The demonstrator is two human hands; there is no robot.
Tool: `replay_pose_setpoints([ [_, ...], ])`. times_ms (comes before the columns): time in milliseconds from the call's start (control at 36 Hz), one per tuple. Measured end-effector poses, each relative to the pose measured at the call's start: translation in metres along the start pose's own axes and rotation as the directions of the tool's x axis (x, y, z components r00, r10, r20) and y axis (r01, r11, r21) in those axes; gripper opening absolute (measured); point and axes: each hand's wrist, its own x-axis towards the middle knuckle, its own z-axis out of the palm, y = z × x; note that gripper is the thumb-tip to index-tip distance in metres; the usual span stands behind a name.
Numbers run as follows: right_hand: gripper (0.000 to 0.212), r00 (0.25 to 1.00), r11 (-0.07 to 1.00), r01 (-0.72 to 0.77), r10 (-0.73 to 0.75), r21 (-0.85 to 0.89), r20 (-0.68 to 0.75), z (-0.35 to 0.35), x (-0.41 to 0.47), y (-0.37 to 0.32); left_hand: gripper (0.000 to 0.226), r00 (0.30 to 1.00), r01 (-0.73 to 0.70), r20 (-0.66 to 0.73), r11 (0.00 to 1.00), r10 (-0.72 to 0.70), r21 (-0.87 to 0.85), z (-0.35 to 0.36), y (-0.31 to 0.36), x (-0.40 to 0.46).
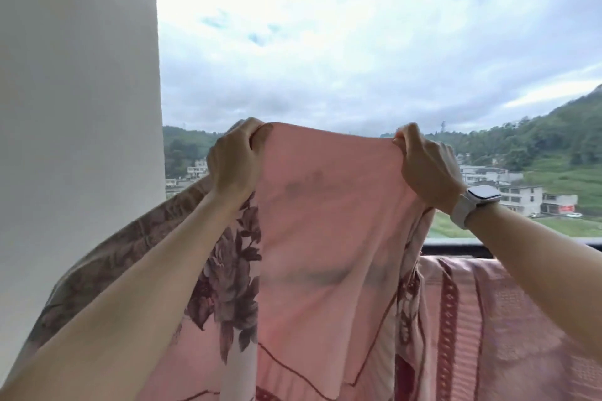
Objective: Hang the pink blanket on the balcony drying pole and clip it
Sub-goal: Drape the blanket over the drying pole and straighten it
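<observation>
Two hands, left (233, 161) and right (426, 166), grip the pink blanket's (325, 221) top edge between them.

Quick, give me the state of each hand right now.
Left hand: gripping the top edge of the pink blanket.
Right hand: pinching the same top edge, raised.

Head view — close, facing outward, slightly upward

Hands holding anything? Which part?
Both hands grip the pink blanket by its raised top edge: left hand at the left end, right hand at the right.
</observation>
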Motion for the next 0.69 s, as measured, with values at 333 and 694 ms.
replay_pose_setpoints([
  [333,0.015,0.973,0.961,-0.231,0.223,-0.155,-0.065,-0.101,-0.036,0.167,0.028,0.978,-0.136,0.139,0.982,0.154,-0.128,0.111,0.183,-0.029],
  [694,0.025,0.886,0.969,-0.152,0.222,-0.195,0.408,-0.093,-0.099,0.177,0.020,0.871,-0.152,0.473,0.988,0.135,-0.001,0.156,0.181,-0.165],
])
